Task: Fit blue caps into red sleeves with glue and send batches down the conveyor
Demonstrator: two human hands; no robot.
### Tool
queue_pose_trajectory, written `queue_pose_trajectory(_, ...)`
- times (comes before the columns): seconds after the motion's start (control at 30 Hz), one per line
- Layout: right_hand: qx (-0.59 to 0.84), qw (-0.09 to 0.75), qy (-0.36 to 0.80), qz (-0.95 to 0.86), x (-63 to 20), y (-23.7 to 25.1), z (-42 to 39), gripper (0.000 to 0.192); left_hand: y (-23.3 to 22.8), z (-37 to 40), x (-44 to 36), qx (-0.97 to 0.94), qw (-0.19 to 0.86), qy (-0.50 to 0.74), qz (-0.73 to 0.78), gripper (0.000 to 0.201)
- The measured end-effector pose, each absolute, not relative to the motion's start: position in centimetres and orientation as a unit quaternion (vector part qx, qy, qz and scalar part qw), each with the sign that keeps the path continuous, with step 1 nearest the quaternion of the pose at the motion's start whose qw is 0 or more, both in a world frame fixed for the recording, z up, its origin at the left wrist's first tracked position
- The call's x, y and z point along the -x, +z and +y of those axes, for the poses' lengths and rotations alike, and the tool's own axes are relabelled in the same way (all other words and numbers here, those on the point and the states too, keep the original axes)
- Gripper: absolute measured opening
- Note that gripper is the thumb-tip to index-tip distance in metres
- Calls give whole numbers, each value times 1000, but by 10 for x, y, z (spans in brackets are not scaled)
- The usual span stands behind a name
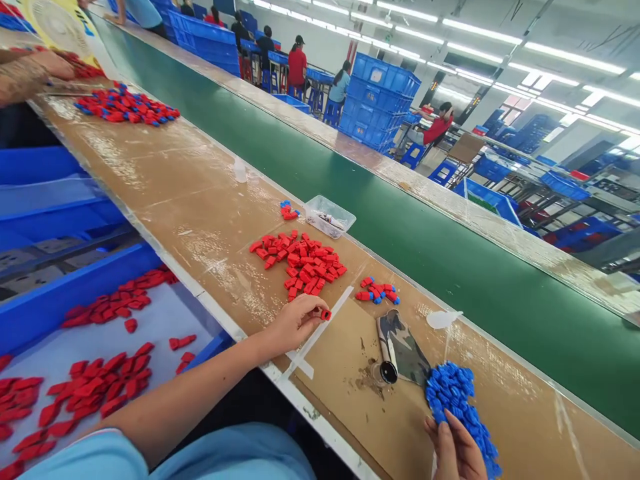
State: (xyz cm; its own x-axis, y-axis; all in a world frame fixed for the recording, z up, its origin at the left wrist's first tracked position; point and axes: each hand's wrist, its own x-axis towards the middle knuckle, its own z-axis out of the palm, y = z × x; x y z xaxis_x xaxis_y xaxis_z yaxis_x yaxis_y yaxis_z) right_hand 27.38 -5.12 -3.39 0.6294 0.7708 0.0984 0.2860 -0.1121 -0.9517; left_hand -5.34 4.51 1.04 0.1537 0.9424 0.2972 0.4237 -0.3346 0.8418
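Observation:
My left hand point(295, 323) pinches a small red plastic piece point(326, 315) between thumb and fingertips, a dark opening showing at its end. Just beyond it lies a pile of similar red pieces point(305, 263). My right hand point(457, 447) is at the near edge of a heap of small blue plastic pieces point(457, 387), its thumb and fingers closed around a blue piece point(440, 415). Between the hands, a camouflage-patterned cloth point(404, 348) lies beside a dark-ended cylinder point(388, 372) on stained cardboard point(345, 393). Several joined red-and-blue pieces point(377, 292) sit past the cardboard.
A clear plastic tub point(330, 217) stands by the green conveyor belt point(400, 237). Left of the bench, a blue crate point(140, 257) holds loose red pieces. Farther up are a red-and-blue pile point(125, 105) and another person's arm point(30, 73). Blue crates point(375, 100) are stacked beyond the belt.

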Motion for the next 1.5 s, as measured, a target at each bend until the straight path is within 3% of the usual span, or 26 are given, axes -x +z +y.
queue_pose_trajectory(0.2, 675, 529, 280, -432, -250, -9, -46, 46, 4, 31, 29, -707, 369, 396, 454, 20)
queue_pose_trajectory(0.33, 664, 468, 211, -544, -237, 4, -38, 35, -8, 20, 5, -670, 490, 398, 391, 27)
queue_pose_trajectory(0.43, 646, 407, 137, -631, -234, 11, -31, 26, -14, 15, -10, -663, 520, 393, 369, 27)
queue_pose_trajectory(0.57, 603, 371, 60, -704, -234, 16, -22, 20, -19, 14, -19, -662, 512, 384, 391, 16)
queue_pose_trajectory(0.7, 577, 346, 25, -739, -235, 16, -17, 20, -20, 13, -17, -677, 496, 384, 384, 19)
queue_pose_trajectory(0.97, 566, 330, 29, -755, -236, 16, -15, 19, -21, 11, -15, -676, 498, 397, 371, 23)
queue_pose_trajectory(1.23, 572, 332, 35, -749, -237, 15, -14, 21, -21, 12, -14, -690, 484, 408, 350, 8)
queue_pose_trajectory(1.4, 579, 330, 39, -744, -239, 15, -14, 22, -28, 9, -17, -646, 530, 417, 357, 27)
queue_pose_trajectory(1.5, 576, 332, 27, -746, -239, 16, -14, 22, -23, 9, -16, -653, 528, 418, 348, 21)
